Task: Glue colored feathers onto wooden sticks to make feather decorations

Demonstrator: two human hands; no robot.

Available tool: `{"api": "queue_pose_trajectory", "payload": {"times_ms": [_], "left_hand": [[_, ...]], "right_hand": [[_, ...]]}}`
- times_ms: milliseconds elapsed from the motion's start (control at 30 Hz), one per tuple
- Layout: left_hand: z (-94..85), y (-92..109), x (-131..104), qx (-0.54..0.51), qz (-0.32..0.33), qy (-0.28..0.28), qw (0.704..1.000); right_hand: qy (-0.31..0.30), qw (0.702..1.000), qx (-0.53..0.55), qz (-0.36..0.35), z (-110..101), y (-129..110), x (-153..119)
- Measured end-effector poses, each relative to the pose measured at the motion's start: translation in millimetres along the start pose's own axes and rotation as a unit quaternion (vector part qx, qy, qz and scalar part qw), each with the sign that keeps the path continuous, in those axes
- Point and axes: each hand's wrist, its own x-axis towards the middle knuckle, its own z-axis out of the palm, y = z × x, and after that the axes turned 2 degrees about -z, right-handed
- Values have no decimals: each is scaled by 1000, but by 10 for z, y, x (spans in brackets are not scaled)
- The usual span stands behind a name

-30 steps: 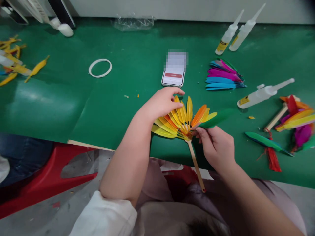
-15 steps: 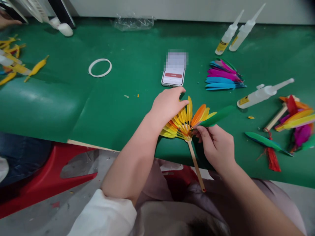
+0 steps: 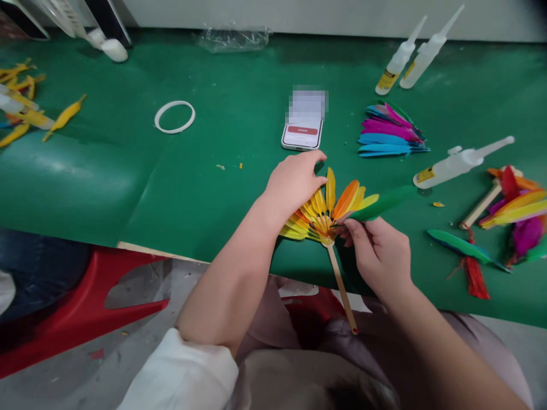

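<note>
A fan of yellow and orange feathers (image 3: 318,213) lies at the table's front edge, its wooden handle (image 3: 342,287) reaching out over my lap. My left hand (image 3: 297,177) rests over the fan's upper left feathers, thumb and fingers apart. Between the fingertips of my right hand (image 3: 380,247) is the base of a green feather (image 3: 382,204), which points up and to the right beside the fan's right side. The fingertips are close to the point where the fan's feathers meet.
A phone (image 3: 302,134) lies behind my left hand. Blue and magenta feathers (image 3: 391,134), a lying glue bottle (image 3: 453,166) and two upright bottles (image 3: 391,71) are at right, with more feathers and a red tassel (image 3: 475,277). A white ring (image 3: 174,130) is left of centre.
Both hands and the fan appear slightly further right, as does most of the table scene. My right hand keeps its pinch on the green feather.
</note>
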Motion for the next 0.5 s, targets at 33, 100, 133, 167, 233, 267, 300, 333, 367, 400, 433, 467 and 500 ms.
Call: {"api": "queue_pose_trajectory", "payload": {"times_ms": [33,100,133,167,233,267,300,333,367,400,433,467,500], "left_hand": [[3,-2,1,0,0,0,1000],[9,-6,2,2,4,2,1000],[11,-7,2,4,6,3,1000],[12,-7,2,7,8,4,1000],[12,-5,2,8,8,8,1000],[11,-3,2,6,8,9,1000],[9,0,1,3,7,10,1000],[7,4,1,-4,8,11,1000],[5,9,0,-14,9,9,1000],[5,14,-2,-26,11,6,1000],[5,19,-3,-41,13,1,999],[7,23,-3,-56,15,-4,998],[9,27,-3,-71,16,-8,997]], "right_hand": [[0,1000,0,-2,-2,1,0],[-2,1000,-3,-16,-3,4,1],[-2,1000,-7,-22,-2,7,1],[-2,1000,-10,-29,-1,10,1],[1,999,-19,-37,5,16,1],[1,999,-24,-40,8,18,0],[1,999,-27,-43,10,20,-1],[-1,998,-30,-46,12,21,-3],[-1,998,-31,-48,12,21,-5],[0,998,-31,-49,12,19,-7],[0,998,-29,-49,10,17,-8],[1,999,-28,-47,8,14,-9],[3,999,-27,-43,6,11,-8]]}}
